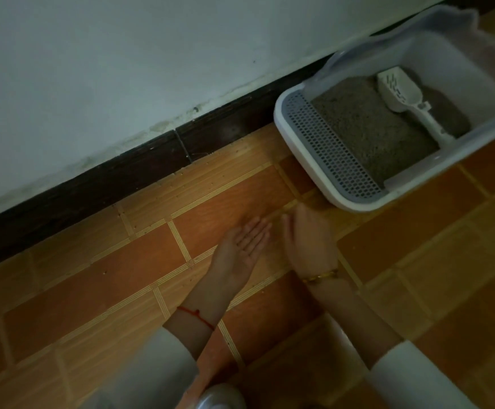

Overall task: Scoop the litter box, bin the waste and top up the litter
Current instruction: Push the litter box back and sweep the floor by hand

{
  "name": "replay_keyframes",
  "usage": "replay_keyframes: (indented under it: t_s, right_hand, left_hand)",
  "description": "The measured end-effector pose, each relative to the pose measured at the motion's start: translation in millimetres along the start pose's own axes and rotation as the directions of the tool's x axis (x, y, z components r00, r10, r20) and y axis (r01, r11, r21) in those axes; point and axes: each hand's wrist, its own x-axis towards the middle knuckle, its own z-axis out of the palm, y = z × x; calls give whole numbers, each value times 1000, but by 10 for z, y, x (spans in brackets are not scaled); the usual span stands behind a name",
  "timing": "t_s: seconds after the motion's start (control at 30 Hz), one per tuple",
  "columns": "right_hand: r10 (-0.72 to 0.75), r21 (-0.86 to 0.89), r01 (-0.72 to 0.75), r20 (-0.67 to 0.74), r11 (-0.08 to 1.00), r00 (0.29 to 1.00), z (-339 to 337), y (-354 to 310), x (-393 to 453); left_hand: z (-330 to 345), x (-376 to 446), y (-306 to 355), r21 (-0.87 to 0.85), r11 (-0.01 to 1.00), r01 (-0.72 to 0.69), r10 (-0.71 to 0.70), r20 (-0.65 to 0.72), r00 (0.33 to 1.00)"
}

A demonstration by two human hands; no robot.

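We see the litter box (393,137) on the tiled floor (122,290) at upper right, its far side close to the white wall (122,69) and the dark skirting (107,178) that runs along it. Nothing lies between our hands and the box; only bare tile separates them.

The box is white plastic, rectangular with rounded corners, and a grey perforated step (326,146) covers its near end. Grey, grainy litter (370,128) fills the tray. A white slotted scoop (399,93) lies on the litter, its handle leaning towards the box's right wall. A translucent hood (435,28) stands behind the box against the wall. The floor tiles are orange-brown with pale striped borders, and small specks dot them near the skirting.

Our left hand (246,243) hovers over the floor, palm up, fingers straight and together, holding nothing. A red cord (196,315) circles that wrist. Our right hand (309,240) is just beside it, back up, fingers relaxed and pointing towards the box's near corner, also empty. A gold bracelet (320,276) sits on the right wrist. Pale sleeves (411,376) cover both forearms.
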Motion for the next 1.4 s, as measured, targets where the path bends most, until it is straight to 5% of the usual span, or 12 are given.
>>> replay_keyframes:
  t_s: [0.13,0.27,0.57,0.67,0.77,0.87,1.0,1.1,1.4]
  right_hand:
    - [227,-95,-267,-308,959,924,-221,810,-193]
    - [323,-222,-386,-272,895,906,-175,1104,-84]
    - [-8,-587,-116,-205,801,979,-87,1343,141]
    - [-5,-522,-84,-167,849,986,-179,1101,48]
    - [-106,-368,97,-4,925,994,-136,583,-204]
    - [-262,-241,237,-79,941,962,-63,139,-521]
    - [-79,-115,64,-125,991,989,-125,338,-462]
    - [34,-227,-75,-182,971,983,-142,673,-277]
    - [-195,-628,51,-163,777,967,120,809,-2]
  left_hand:
    - [-18,-37,-140,12,999,34,-35,37,999]
    - [71,-77,-259,42,994,97,-99,46,994]
    - [116,-53,-338,91,992,93,-97,41,994]
    - [104,-61,-408,88,991,100,-104,47,993]
    - [98,-45,-492,104,988,114,-118,32,993]
    - [102,-34,-540,145,984,105,-98,-57,994]
    - [32,-64,-431,42,996,84,-83,-14,996]
    - [-46,-101,-271,-11,999,36,-36,-1,999]
    - [-173,-136,-59,-38,998,-56,55,-40,998]
